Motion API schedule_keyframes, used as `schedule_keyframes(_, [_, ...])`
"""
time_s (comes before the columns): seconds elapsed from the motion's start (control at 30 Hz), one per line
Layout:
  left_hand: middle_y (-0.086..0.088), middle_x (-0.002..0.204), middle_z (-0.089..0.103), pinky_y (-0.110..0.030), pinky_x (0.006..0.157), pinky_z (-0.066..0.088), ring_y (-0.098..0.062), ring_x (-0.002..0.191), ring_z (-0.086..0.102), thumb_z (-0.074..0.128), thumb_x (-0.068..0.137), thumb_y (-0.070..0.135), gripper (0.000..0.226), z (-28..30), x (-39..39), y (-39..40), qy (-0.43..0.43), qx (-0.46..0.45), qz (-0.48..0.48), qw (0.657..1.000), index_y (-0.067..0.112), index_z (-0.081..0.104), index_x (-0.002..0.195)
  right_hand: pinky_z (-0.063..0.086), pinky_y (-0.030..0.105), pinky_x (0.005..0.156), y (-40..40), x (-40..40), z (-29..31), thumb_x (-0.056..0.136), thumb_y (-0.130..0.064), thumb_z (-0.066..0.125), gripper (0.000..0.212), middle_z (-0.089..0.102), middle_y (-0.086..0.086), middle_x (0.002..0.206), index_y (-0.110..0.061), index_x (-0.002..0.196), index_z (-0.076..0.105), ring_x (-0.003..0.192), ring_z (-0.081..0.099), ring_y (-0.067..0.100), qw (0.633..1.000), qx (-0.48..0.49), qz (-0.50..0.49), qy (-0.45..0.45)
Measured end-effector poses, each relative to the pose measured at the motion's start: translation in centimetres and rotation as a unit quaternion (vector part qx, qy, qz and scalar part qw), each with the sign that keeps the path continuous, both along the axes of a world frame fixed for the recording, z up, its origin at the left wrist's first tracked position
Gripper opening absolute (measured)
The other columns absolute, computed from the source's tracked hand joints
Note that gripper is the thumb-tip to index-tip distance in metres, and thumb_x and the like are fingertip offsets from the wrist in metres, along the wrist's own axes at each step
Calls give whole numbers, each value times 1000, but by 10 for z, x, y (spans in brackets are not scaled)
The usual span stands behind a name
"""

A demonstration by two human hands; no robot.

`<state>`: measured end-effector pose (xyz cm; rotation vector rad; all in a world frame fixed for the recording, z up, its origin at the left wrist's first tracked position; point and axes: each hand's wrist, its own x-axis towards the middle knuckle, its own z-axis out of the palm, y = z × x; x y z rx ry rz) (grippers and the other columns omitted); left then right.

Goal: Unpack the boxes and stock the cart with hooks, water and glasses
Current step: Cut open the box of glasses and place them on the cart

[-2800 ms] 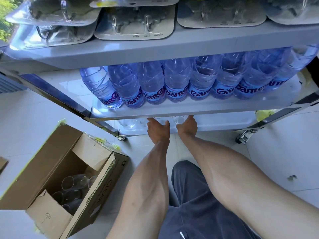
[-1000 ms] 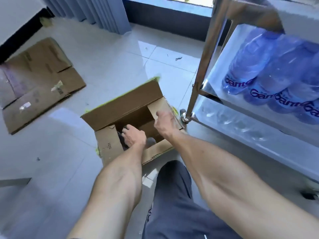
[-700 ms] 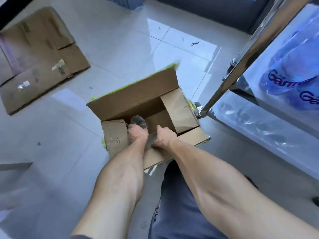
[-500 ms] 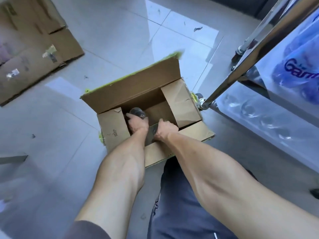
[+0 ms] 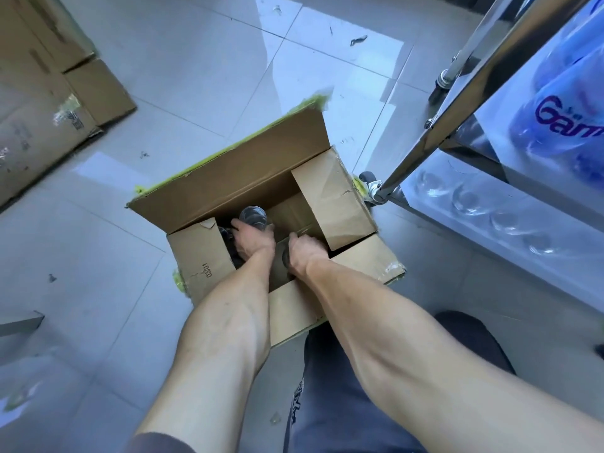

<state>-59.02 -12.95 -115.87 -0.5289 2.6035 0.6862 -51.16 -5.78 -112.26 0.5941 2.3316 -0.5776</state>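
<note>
An open cardboard box point(image 5: 235, 178) stands on the floor in front of me, flaps spread, with clear glasses inside. My left hand point(image 5: 253, 238) reaches into it and grips a clear glass point(image 5: 252, 215) whose rim shows above my fingers. My right hand point(image 5: 302, 251) is in the box beside it, fingers curled round another glass point(image 5: 285, 256) that is mostly hidden. At the right is the steel cart point(image 5: 457, 103). Its bottom shelf holds a row of glasses point(image 5: 470, 202), and blue water bottles point(image 5: 562, 109) lie on the shelf above.
Flattened cardboard boxes point(image 5: 42, 89) lie on the tiled floor at the far left. A cart caster point(image 5: 371, 184) sits right beside the box's right flap. My knee in dark trousers point(image 5: 346, 403) is at the bottom.
I turned from the cart's bottom shelf to the box on the floor. Both hands went down into it and closed on glasses; the view has drawn nearer.
</note>
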Motion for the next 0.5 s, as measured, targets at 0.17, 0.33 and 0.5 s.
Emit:
schedule_keyframes(0.17, [-21,134,53,-45,99,44,-41,124,52,83,76,31,79,2,5,-5,6,-2,-2,1000,6,38,135,49,36,89,1,2,7,92,-12,52,37,61,16,121,-10,128,45,113,61,32,999,-2,-17,40])
schedule_keyframes(0.33, [-17,136,51,-45,95,45,-40,122,53,83,72,39,80,8,16,7,3,-9,-15,1000,7,40,132,49,29,89,3,4,10,88,-16,64,50,61,14,118,-3,129,39,110,63,25,992,24,-75,96])
schedule_keyframes(0.5, [-17,128,55,-44,89,47,-39,116,57,79,72,45,74,25,29,15,35,11,-5,999,7,43,124,52,37,84,8,9,26,78,-13,72,50,61,13,112,-8,117,41,108,63,30,976,5,-171,136])
